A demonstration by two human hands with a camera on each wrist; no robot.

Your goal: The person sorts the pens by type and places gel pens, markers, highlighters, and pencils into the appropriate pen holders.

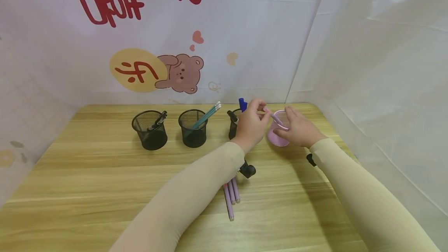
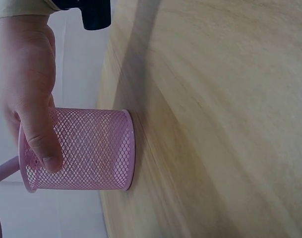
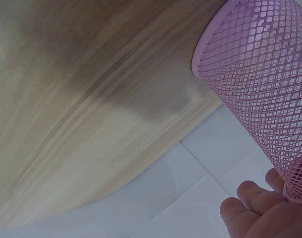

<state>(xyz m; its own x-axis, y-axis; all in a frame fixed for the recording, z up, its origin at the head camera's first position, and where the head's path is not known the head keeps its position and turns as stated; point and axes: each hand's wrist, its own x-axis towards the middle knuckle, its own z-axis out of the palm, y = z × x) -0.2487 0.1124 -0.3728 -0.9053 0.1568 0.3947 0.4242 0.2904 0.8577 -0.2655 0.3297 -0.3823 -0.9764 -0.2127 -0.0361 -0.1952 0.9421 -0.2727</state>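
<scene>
My left hand (image 1: 250,124) pinches a slim purple pen (image 1: 276,119) near its upper end. The pen slants down into the mouth of a pink mesh pen holder (image 1: 277,140). Around the holder's rim, my right hand (image 1: 299,129) grips it from the right. The left wrist view shows the right thumb (image 2: 44,148) lying against the mesh and the holder (image 2: 91,148) standing on the table. In that view the pen (image 2: 4,171) leans over the rim. Fingers of the right hand (image 3: 260,210) also show beside the rim in the right wrist view.
Left of the hands stand a black mesh holder (image 1: 154,141) with black pens and another (image 1: 194,139) with teal pencils (image 1: 206,118). A third black holder (image 1: 232,129) with blue pens (image 1: 243,105) is partly hidden. Several purple pens (image 1: 229,201) lie under the left forearm.
</scene>
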